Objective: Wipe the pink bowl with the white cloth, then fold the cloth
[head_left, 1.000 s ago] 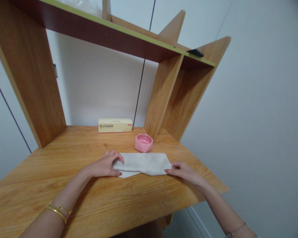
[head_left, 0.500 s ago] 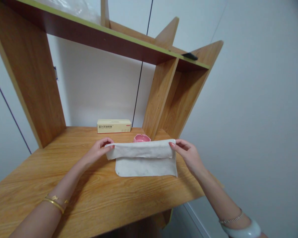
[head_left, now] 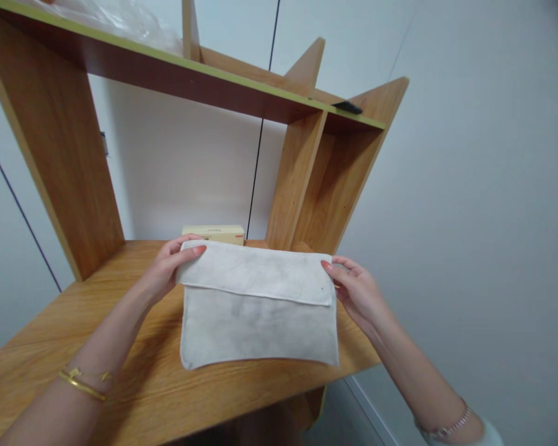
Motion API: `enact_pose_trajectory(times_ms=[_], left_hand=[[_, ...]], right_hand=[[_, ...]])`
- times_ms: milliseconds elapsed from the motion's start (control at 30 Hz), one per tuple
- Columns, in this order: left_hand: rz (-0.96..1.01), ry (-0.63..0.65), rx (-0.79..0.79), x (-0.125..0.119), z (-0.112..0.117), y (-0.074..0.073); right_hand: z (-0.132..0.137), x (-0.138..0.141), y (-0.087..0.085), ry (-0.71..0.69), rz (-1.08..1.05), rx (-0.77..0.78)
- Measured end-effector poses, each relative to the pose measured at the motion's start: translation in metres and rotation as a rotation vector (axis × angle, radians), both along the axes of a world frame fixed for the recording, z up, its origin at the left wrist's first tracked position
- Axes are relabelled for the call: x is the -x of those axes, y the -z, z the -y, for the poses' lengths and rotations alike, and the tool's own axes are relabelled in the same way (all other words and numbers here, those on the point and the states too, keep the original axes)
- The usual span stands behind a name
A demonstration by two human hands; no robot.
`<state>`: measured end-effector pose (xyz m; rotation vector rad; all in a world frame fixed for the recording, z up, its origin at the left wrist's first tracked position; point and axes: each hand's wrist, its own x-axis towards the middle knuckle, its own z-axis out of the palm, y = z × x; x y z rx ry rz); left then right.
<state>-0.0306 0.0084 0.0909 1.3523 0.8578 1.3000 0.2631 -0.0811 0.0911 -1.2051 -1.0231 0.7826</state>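
A white cloth (head_left: 260, 328) with grey smudges hangs spread between my hands, above the wooden desk. Its top part is folded over toward me as a flap. My left hand (head_left: 179, 260) pinches the upper left corner, thumb in front and fingers behind. At the upper right corner, my right hand (head_left: 351, 282) grips the cloth in the same way. The cloth hides the lower part of a cream-coloured box (head_left: 218, 233) and whatever lies behind it on the desk.
The desk (head_left: 134, 384) has its front edge near me. A shelf (head_left: 204, 80) spans above it, holding clear plastic wrapping (head_left: 134, 25) and a dark flat object (head_left: 348, 107). An upright panel (head_left: 297, 179) stands at the back right, beside a pale wall (head_left: 469, 186).
Both hands have lifted the cloth up and closer, so it looks larger and hangs flatter. My left hand rose more. The pink ashtray-like dish behind it is now covered from view.
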Motion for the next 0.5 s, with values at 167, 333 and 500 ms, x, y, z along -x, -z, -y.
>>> enact_pose_trajectory(times_ms=[167,333,500], left_hand=[[-0.148,0.039,-0.008,-0.004,-0.018,0.027],[-0.379,0.070,-0.091,-0.004,-0.019,0.043],[-0.673,0.259,-0.176,0.001,-0.005,0.044]], right_hand=[[-0.025,-0.006,0.033,0.052,0.039,0.117],[-0.047,-0.019,0.056,-0.031,0.171,0.071],[-0.036,-0.034,0.055,-0.125,0.377,0.224]])
